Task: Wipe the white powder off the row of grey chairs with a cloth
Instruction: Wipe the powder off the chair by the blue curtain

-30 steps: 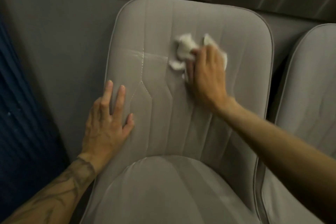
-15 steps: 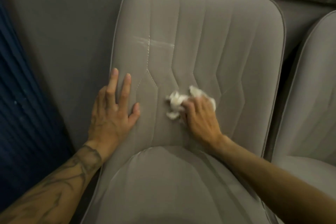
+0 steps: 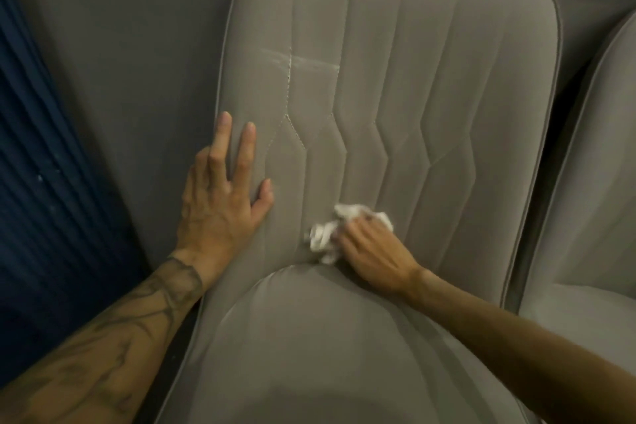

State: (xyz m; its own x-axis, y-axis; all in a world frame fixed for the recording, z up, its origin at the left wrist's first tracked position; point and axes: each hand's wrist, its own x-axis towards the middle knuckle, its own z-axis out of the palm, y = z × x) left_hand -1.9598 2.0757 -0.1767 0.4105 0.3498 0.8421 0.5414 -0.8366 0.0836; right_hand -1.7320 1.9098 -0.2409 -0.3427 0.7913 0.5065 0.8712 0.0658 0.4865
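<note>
A grey padded chair [image 3: 430, 79] with stitched zigzag seams fills the middle of the view. A streak of white powder [image 3: 296, 60] crosses the upper left of its backrest. My right hand [image 3: 373, 251] presses a crumpled white cloth [image 3: 330, 232] against the bottom of the backrest, just above the seat cushion [image 3: 309, 337]. Flat on the backrest's left edge lies my left hand [image 3: 222, 198], fingers spread, holding nothing.
A second grey chair [image 3: 592, 182] stands close on the right, with a dark gap between the two. Behind the chairs runs a grey wall [image 3: 120, 45]. A dark blue ribbed surface [image 3: 44, 182] fills the left side.
My right hand has dragged the cloth down the backrest, from its upper middle to its bottom edge near the seat. My left hand has stayed on the left edge.
</note>
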